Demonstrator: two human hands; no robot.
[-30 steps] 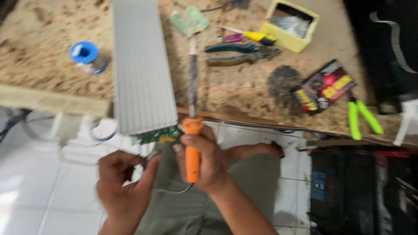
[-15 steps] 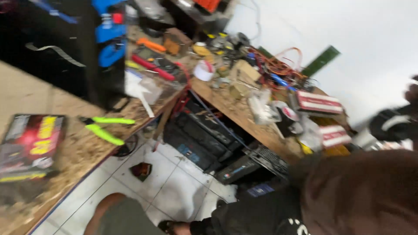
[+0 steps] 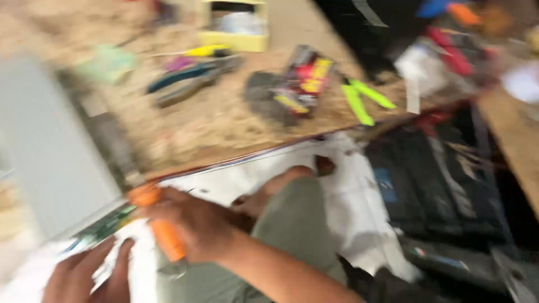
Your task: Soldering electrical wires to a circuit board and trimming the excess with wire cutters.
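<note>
Speckled tan worktop (image 3: 224,120) fills the upper half of the blurred view, with white floor tiles (image 3: 359,213) showing below its edge. Low on the left, the right hand (image 3: 193,224) is wrapped around the orange handle of a soldering iron (image 3: 163,227), fingers closed firmly about the grip; its dark shaft runs up and left across the edge of the worktop. Just beside it, at the bottom left corner, the left hand (image 3: 84,275) lies with fingers loosely spread, its fingertips at a green circuit board (image 3: 106,224) that sticks out from under a long pale ribbed housing (image 3: 42,151); whether it pinches the board or only touches it, I cannot tell through the blur. Further up the worktop lie blue-handled pliers (image 3: 185,76), a yellow-handled screwdriver (image 3: 205,51), a yellow box (image 3: 234,22), a red and black blister pack (image 3: 303,78) and green-handled cutters (image 3: 362,98), all well apart from the hands. The person's knee in grey-green cloth (image 3: 292,224) sits under the right forearm. Dark boxes (image 3: 432,185) stand on the floor to the right, below a second cluttered bench (image 3: 511,118).
</note>
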